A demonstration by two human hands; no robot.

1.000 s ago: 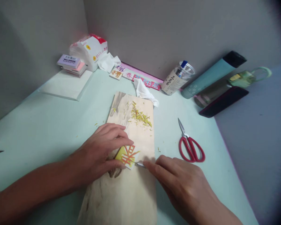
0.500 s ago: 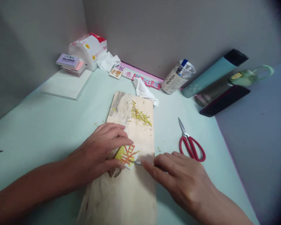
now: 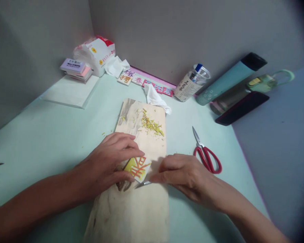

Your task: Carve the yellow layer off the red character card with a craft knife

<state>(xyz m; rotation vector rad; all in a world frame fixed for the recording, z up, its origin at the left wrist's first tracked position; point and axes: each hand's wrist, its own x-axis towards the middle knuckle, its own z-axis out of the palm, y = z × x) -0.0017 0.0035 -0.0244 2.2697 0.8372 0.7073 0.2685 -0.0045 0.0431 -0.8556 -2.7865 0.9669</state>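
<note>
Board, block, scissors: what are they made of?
Board: likely bare wood, matte; streaky grain and a dark knot-like patch show.
Block: perhaps eraser rubber; white edge, coloured top with raised-looking orange strokes, but the look leaves it open.
Scissors: blades probably steel, grey with a sheen; handles likely plastic, evenly red.
</note>
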